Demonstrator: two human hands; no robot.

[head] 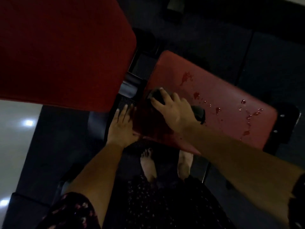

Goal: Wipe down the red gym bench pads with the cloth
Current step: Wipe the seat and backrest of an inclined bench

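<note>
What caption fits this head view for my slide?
Right hand presses a dark cloth on the wet red seat pad while the left hand braces its edge.

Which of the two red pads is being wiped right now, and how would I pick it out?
Start from the large dark red backrest pad filling the upper left. Across the black frame gap to its right lies the smaller, paler red seat pad. It alone carries scattered liquid droplets, with the right hand pressing a dark cloth onto it.
</note>
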